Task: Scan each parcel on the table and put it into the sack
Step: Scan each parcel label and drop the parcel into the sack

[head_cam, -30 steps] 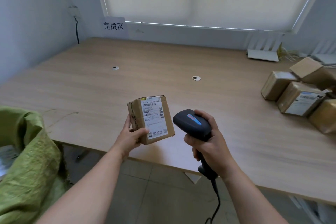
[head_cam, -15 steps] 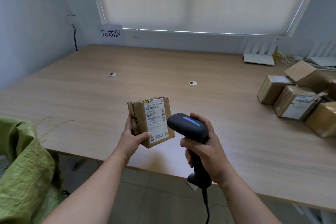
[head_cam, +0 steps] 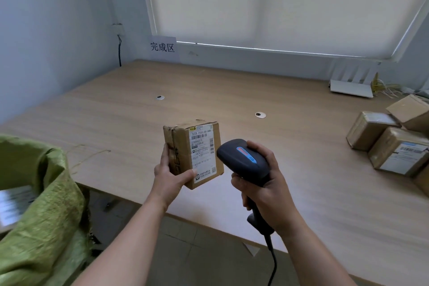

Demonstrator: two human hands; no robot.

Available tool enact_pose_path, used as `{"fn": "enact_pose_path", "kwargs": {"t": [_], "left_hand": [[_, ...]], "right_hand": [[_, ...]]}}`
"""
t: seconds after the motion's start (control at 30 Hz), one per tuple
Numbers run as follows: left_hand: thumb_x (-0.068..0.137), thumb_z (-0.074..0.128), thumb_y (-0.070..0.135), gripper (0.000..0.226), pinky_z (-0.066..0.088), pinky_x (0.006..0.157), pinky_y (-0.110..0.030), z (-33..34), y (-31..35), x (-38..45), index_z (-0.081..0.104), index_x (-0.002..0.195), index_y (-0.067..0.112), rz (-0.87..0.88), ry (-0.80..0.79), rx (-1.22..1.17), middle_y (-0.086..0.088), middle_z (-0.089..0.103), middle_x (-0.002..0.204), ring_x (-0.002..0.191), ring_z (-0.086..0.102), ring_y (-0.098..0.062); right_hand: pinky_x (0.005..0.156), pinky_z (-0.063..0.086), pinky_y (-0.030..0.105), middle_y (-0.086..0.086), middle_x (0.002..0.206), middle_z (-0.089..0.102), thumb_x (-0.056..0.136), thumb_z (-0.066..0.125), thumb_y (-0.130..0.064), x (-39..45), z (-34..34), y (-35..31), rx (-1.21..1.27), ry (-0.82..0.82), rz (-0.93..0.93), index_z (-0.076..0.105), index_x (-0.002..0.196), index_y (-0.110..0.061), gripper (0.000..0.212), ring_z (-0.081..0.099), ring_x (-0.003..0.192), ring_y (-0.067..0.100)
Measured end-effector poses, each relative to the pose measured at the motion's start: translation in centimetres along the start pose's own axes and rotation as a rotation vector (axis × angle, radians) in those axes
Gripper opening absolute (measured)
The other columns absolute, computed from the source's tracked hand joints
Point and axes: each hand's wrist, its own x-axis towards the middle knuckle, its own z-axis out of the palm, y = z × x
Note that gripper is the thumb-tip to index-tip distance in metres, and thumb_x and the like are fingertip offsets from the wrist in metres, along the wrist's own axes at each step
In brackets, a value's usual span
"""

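Note:
My left hand [head_cam: 168, 175] grips a small brown cardboard parcel [head_cam: 183, 146] from below and behind, upright above the table's front edge, its white shipping label facing me. My right hand [head_cam: 267, 184] holds a black corded barcode scanner [head_cam: 242, 159] by its handle, the head right beside the parcel's label and lit blue on top. A green woven sack [head_cam: 44, 213] stands open at the lower left, beside the table. Several more brown parcels [head_cam: 392, 144] lie in a heap at the table's right edge.
The wooden table [head_cam: 232, 90] runs back to a wall with a window blind. A white sign [head_cam: 163, 48] with printed characters leans at the back left. A white router [head_cam: 351, 87] and loose wires sit at the back right. Tiled floor lies below the table's front edge.
The scanner head has moved closer to the parcel's label. The view has tilted up slightly, and both hands stay near the same spot.

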Motion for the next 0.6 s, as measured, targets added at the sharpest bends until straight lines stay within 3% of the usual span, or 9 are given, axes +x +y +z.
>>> {"fn": "enact_pose_path", "kwargs": {"t": [0.1,0.2,0.27,0.4,0.6], "left_hand": [[0.074,0.078,0.021,0.096,0.04,0.102,-0.044,-1.7,0.3,-0.8,0.02,0.142,0.055,0.056,0.09,0.02,0.001,0.034,0.137,0.121,0.041,-0.018],[0.076,0.077,0.017,0.094,0.04,0.101,-0.04,-3.7,0.7,-2.1,0.021,0.133,0.066,0.107,0.19,0.021,0.004,0.031,0.132,0.118,0.039,-0.016],[0.072,0.078,0.021,0.092,0.042,0.103,-0.038,-5.5,1.1,-3.1,0.024,0.126,0.072,0.141,0.256,0.005,0.003,0.036,0.131,0.12,0.044,-0.016],[0.062,0.078,0.032,0.092,0.052,0.095,-0.038,-9.3,1.4,-4.7,0.03,0.137,0.056,0.213,0.398,0.05,-0.001,0.057,0.123,0.113,0.057,-0.014],[0.063,0.079,0.042,0.103,0.039,0.107,-0.043,-15.7,1.0,-7.6,0.015,0.142,0.058,0.174,0.598,0.121,0.001,0.038,0.133,0.125,0.043,-0.019]], "right_hand": [[0.045,0.044,0.03,0.007,0.11,0.063,0.074,0.073,-0.005,0.8,1.1,-0.5,0.003,-0.049,-0.049,0.056,0.118,-0.049,0.064,0.048,0.047,0.024],[0.045,0.045,0.03,0.01,0.107,0.062,0.081,0.071,0.011,1.5,2.8,-0.7,-0.004,-0.108,-0.086,0.056,0.117,-0.047,0.07,0.049,0.048,0.023],[0.044,0.045,0.031,0.01,0.103,0.063,0.081,0.068,0.014,1.8,4.2,-0.8,0.002,-0.151,-0.099,0.056,0.117,-0.047,0.072,0.048,0.047,0.024],[0.044,0.047,0.033,0.003,0.094,0.065,0.08,0.066,0.016,2.3,7.6,-0.9,0.02,-0.245,-0.12,0.057,0.115,-0.049,0.074,0.047,0.046,0.023],[0.045,0.047,0.035,0.018,0.095,0.061,0.08,0.065,0.016,2.8,14.1,-1.2,0.031,-0.374,-0.126,0.057,0.112,-0.051,0.075,0.046,0.047,0.026]]}}
